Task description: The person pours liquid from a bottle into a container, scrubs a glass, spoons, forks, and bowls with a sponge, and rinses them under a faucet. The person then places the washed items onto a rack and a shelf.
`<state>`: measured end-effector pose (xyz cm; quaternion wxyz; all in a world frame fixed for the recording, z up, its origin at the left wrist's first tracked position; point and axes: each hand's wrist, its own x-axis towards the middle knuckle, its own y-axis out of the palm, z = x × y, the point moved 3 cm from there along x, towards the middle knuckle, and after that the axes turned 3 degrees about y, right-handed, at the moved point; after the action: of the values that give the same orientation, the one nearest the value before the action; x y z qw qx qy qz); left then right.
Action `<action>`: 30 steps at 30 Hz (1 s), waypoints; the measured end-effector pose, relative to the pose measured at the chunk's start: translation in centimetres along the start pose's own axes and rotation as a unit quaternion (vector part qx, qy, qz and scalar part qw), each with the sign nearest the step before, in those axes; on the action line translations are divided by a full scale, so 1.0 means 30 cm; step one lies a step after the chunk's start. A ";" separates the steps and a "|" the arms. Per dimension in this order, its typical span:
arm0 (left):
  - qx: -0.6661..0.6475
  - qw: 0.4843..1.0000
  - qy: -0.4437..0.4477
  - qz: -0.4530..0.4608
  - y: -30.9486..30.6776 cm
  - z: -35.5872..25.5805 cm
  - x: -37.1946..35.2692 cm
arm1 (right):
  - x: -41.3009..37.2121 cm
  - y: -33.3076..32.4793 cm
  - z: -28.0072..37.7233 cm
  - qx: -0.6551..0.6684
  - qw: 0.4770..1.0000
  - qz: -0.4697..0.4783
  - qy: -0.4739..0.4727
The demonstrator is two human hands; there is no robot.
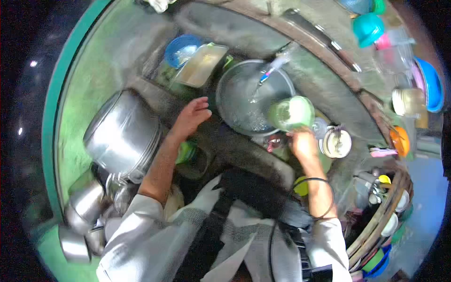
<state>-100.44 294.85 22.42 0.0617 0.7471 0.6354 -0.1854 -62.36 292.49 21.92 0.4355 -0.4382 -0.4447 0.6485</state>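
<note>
My right hand [303, 143] grips the rim of a pale green container [292, 114], which is tilted over the right side of a large round metal basin [230, 105]. From a tap [278, 63] with a blue and pink end, water runs into the basin. My left hand [192, 116] is raised left of the basin, fingers apart and holding nothing. Beyond it lie a rectangular translucent tub [201, 66] and a blue bowl [183, 50] with something pale inside.
Large metal pots [123, 134] and smaller steel vessels [83, 199] stand at the left. Near my right hand is a round white-lidded container [337, 143]. A basket [376, 221] of dishes is at the lower right. Plastic tubs, one blue [430, 84], line the right.
</note>
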 end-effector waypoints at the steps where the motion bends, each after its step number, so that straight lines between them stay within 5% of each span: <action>1: 0.054 0.998 0.012 -0.011 -0.076 0.022 -0.070 | -0.084 -0.006 -0.063 -0.045 0.997 -0.043 -0.053; 3: 0.093 0.995 -0.007 -0.040 -0.160 0.135 -0.236 | -0.264 -0.075 -0.173 0.014 0.992 -0.073 0.105; 5: 0.287 0.955 -0.072 -0.001 -0.157 0.197 -0.401 | -0.489 -0.011 -0.381 0.059 0.974 -0.117 0.186; 7: 0.460 0.880 0.050 -0.108 -0.082 0.206 -0.496 | -0.693 -0.013 -0.483 0.038 0.942 -0.077 0.326; 8: 0.480 0.865 -0.006 -0.147 -0.050 0.208 -0.511 | -0.780 -0.035 -0.503 0.034 0.950 -0.084 0.300; 10: 0.434 0.878 -0.019 -0.201 -0.038 0.253 -0.505 | -0.932 -0.045 -0.511 0.056 0.904 -0.088 0.415; 11: 0.387 0.893 -0.045 -0.223 -0.032 0.255 -0.500 | -1.015 0.000 -0.568 -0.016 0.913 -0.008 0.407; 13: 0.454 0.861 -0.067 -0.217 -0.048 0.291 -0.455 | -1.156 0.075 -0.606 0.039 0.908 -0.049 0.413; 17: 0.525 0.822 0.087 -0.202 -0.167 0.428 -0.402 | -1.279 0.296 -0.621 0.034 0.927 -0.018 0.374; 19: 0.511 0.833 0.062 -0.202 -0.115 0.349 -0.437 | -1.343 0.527 -0.678 0.043 0.957 -0.048 0.284; 20: 0.523 0.825 0.068 -0.201 -0.119 0.344 -0.445 | -1.304 0.470 -0.617 0.207 0.854 -0.039 0.476; 21: 0.535 0.817 0.076 -0.200 -0.111 0.325 -0.439 | -1.308 0.406 -0.568 0.214 0.849 -0.048 0.480; 23: 0.478 0.856 0.075 -0.183 -0.007 0.148 -0.494 | -1.321 0.256 -0.489 0.045 0.930 -0.193 0.311; 25: 0.587 0.772 0.176 -0.170 0.092 -0.040 -0.557 | -1.363 0.174 -0.466 0.085 0.911 -0.262 0.306; 26: 0.565 0.790 0.184 -0.151 0.210 -0.179 -0.616 | -1.381 0.126 -0.457 0.103 0.908 -0.295 0.278; 27: 0.587 0.753 0.267 -0.133 0.261 -0.250 -0.639 | -1.393 0.098 -0.450 0.105 0.907 -0.299 0.277; 29: 0.570 0.752 0.318 -0.096 0.429 -0.435 -0.711 | -1.395 0.110 -0.442 0.484 0.801 -0.198 0.292; 30: 0.537 0.761 0.353 -0.089 0.503 -0.502 -0.737 | -1.376 0.164 -0.446 0.568 0.766 -0.191 0.233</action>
<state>-85.52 276.52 42.03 -0.5951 0.6107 0.4721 -0.2237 -40.67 254.58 21.75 0.8100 -0.1548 0.0452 0.5638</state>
